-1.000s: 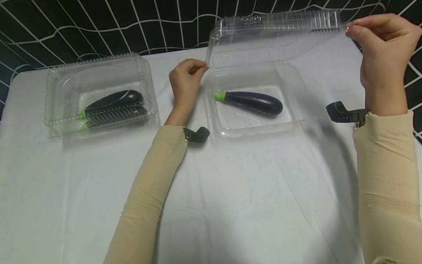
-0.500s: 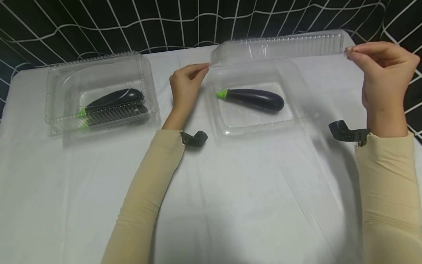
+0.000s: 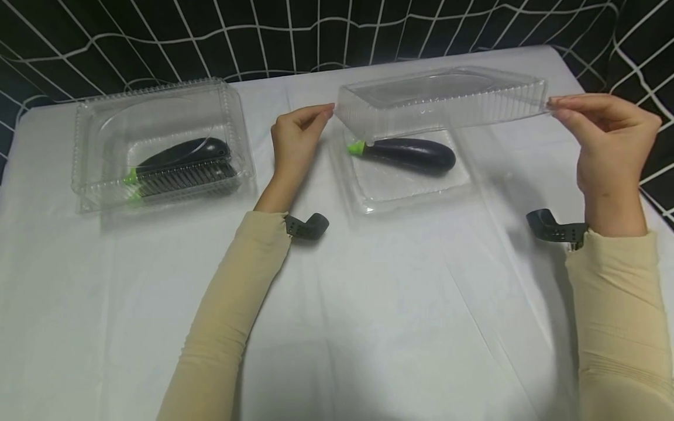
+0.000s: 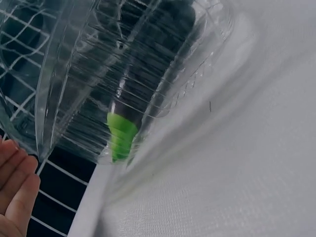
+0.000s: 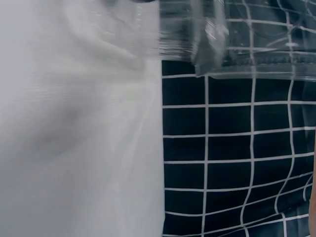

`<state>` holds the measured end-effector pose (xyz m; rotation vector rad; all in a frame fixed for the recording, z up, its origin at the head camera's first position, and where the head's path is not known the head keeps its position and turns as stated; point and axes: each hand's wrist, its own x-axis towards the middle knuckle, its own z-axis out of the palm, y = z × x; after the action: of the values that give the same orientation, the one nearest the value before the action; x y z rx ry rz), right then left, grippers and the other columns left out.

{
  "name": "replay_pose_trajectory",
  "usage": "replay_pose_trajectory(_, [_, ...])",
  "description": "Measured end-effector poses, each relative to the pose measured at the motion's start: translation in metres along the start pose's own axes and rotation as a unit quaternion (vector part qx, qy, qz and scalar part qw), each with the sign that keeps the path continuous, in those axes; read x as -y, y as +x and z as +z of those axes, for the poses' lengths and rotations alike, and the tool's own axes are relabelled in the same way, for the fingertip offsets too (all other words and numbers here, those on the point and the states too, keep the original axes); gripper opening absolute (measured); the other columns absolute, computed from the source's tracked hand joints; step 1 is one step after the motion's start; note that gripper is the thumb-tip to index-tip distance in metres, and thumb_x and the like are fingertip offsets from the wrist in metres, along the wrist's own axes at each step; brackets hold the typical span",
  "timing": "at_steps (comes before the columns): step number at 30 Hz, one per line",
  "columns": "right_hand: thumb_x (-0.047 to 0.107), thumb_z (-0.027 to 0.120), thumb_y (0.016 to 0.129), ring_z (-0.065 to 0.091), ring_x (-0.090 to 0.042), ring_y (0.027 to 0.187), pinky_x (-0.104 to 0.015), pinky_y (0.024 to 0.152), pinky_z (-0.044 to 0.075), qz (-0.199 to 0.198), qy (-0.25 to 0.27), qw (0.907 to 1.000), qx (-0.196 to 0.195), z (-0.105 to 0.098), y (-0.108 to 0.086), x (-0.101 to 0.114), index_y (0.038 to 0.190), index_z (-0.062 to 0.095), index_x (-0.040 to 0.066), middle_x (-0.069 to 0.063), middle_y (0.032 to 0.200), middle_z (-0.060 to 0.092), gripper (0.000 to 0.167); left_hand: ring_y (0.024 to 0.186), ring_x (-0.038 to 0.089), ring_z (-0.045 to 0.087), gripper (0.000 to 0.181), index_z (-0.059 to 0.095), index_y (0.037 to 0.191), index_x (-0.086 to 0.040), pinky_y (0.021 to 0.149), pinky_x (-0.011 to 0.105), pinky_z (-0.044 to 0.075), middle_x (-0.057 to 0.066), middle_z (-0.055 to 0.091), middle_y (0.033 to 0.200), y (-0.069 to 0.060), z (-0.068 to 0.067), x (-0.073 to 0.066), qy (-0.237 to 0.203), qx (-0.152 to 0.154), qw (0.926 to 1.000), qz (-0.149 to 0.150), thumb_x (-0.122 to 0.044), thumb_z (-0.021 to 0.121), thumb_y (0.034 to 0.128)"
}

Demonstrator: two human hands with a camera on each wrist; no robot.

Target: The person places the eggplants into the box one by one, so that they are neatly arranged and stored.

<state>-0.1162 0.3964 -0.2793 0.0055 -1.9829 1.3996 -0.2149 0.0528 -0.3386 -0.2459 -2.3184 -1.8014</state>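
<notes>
A clear plastic clamshell container [image 3: 389, 203] lies on the table in the head view, its lid [image 3: 447, 93] tilted part-way over the base. Inside the base rests a purple-black eggplant [image 3: 413, 155] with a green stem end, partly seen through the lid. My right hand [image 3: 613, 143] pinches the lid's right corner, raised above the table. With thumb and fingers, my left hand [image 3: 297, 137] pinches the container's left edge near the hinge. The left wrist view has the eggplant's green end [image 4: 121, 137] behind ribbed plastic. Only a sliver of hand shows in the right wrist view.
A second clear clamshell container [image 3: 158, 126], closed, stands to the left with a dark eggplant [image 3: 181, 155] in it. The white-covered table [image 3: 395, 316] ends at the back and right against black cloth [image 3: 274, 35] with a white grid.
My right hand has come down and toward me, swinging the lid from nearly upright to low over the base. My left hand has stayed at the left edge.
</notes>
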Motion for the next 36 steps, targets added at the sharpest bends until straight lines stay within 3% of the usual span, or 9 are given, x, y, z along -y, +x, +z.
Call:
replay_pose_trajectory(4, [-0.008,0.068,0.081,0.067,-0.020,0.084,-0.024,0.085,0.051,0.015,0.028,0.9995,0.006,-0.002,-0.007,-0.004,0.089,0.066,-0.020,-0.012,0.088,0.072,0.014,0.089,0.011,0.066,0.017,0.074,0.100,-0.003,0.078,0.017,0.048,0.007,0.071,0.099,-0.002,0.000,-0.001,-0.007,0.000,1.0000,-0.006,-0.014,0.066,0.0893])
replay_pose_trajectory(7, [-0.008,0.067,0.081,0.067,-0.020,0.086,-0.024,0.085,0.051,0.020,0.013,0.9996,0.014,-0.005,-0.013,-0.009,0.090,0.067,-0.018,-0.012,0.090,0.072,0.013,0.090,0.011,0.066,0.018,0.074,0.100,-0.003,0.079,0.017,0.048,0.006,0.071,0.101,-0.004,0.000,-0.002,-0.005,0.001,0.9999,-0.012,-0.016,0.066,0.0891])
replay_pose_trajectory(10, [-0.010,0.068,0.080,0.067,-0.021,0.087,-0.023,0.084,0.051,0.040,0.046,0.9979,0.019,-0.009,-0.020,-0.014,0.090,0.067,-0.018,-0.013,0.090,0.072,0.013,0.091,0.011,0.066,0.018,0.074,0.100,-0.004,0.079,0.016,0.048,0.006,0.071,0.101,-0.005,0.001,-0.002,-0.002,0.002,0.9999,-0.015,-0.015,0.067,0.0886])
replay_pose_trajectory(14, [-0.015,0.069,0.076,0.067,-0.023,0.086,-0.022,0.083,0.052,0.068,0.126,0.9893,0.024,-0.012,-0.029,-0.021,0.090,0.065,-0.021,-0.015,0.088,0.071,0.016,0.090,0.010,0.067,0.016,0.073,0.100,-0.003,0.078,0.016,0.049,0.006,0.071,0.101,-0.006,0.002,-0.002,-0.002,0.001,0.9999,-0.016,-0.011,0.067,0.0878])
replay_pose_trajectory(22, [-0.022,0.066,0.073,0.068,-0.025,0.084,-0.024,0.078,0.054,0.095,0.186,0.9771,0.039,-0.017,-0.045,-0.032,0.091,0.062,-0.025,-0.021,0.090,0.070,0.018,0.089,0.011,0.068,0.015,0.073,0.100,-0.002,0.078,0.017,0.050,0.007,0.071,0.101,-0.008,0.004,-0.001,-0.008,-0.004,0.9998,-0.015,-0.007,0.067,0.0870])
replay_pose_trajectory(27, [-0.022,0.061,0.078,0.067,-0.028,0.084,-0.026,0.078,0.054,0.082,0.224,0.9692,0.062,-0.016,-0.048,-0.032,0.090,0.059,-0.029,-0.024,0.090,0.069,0.015,0.089,0.011,0.068,0.015,0.073,0.099,0.000,0.078,0.016,0.050,0.008,0.071,0.102,-0.009,0.005,-0.001,-0.016,-0.005,0.9997,-0.016,-0.005,0.067,0.0864])
replay_pose_trajectory(31, [-0.020,0.060,0.080,0.067,-0.027,0.083,-0.027,0.077,0.053,0.096,0.230,0.9660,0.071,-0.016,-0.049,-0.032,0.090,0.060,-0.028,-0.023,0.089,0.070,0.013,0.088,0.012,0.068,0.015,0.073,0.099,0.001,0.078,0.017,0.051,0.008,0.071,0.103,-0.010,0.006,0.000,-0.023,-0.004,0.9996,-0.016,-0.004,0.067,0.0858])
replay_pose_trajectory(36, [-0.016,0.068,0.076,0.066,-0.018,0.084,-0.019,0.077,0.050,0.150,0.138,0.9758,0.080,-0.018,-0.050,-0.032,0.094,0.068,-0.015,-0.012,0.088,0.072,0.017,0.088,0.012,0.068,0.015,0.073,0.099,0.001,0.078,0.017,0.051,0.008,0.071,0.103,-0.010,0.006,0.000,-0.025,-0.005,0.9995,-0.016,-0.003,0.068,0.0851])
